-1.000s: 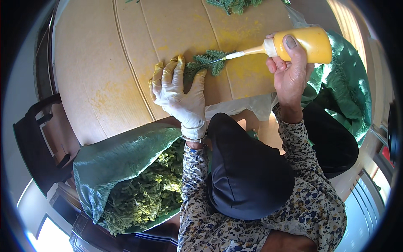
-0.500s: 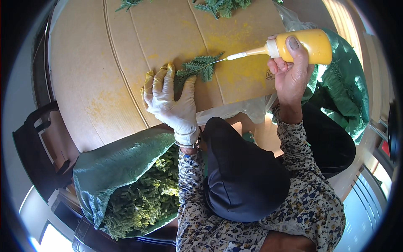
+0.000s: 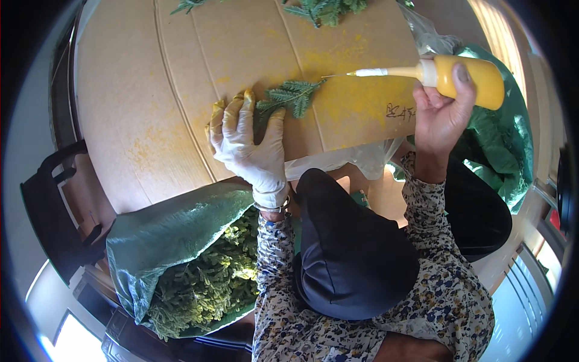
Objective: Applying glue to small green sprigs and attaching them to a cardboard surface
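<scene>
A small green fir-like sprig (image 3: 295, 95) lies on the yellow-stained cardboard (image 3: 145, 108). My left hand (image 3: 253, 145), in a white glove with yellow-stained fingertips, rests at the sprig's left end, its thumb and forefinger spread to either side and keeping it down. The sprig's base is partly hidden by that hand. Bare, my right hand (image 3: 446, 111) grips a squeeze bottle (image 3: 473, 78) of yellow-orange liquid, held nearly level. Its long nozzle, wrapped in white, ends in a thin needle (image 3: 335, 75) close to the sprig's right tip; whether they touch I cannot tell.
More green sprigs (image 3: 329, 9) lie at the far edge of the cardboard. A green bag (image 3: 175, 223) full of sprigs (image 3: 208, 283) stands at the near left. On the right is another green bag (image 3: 500, 139), and a black chair (image 3: 51, 211) stands far left.
My right hand has drawn the bottle to the right, so the needle has moved from along the sprig's stem to its right tip. My left hand has barely shifted.
</scene>
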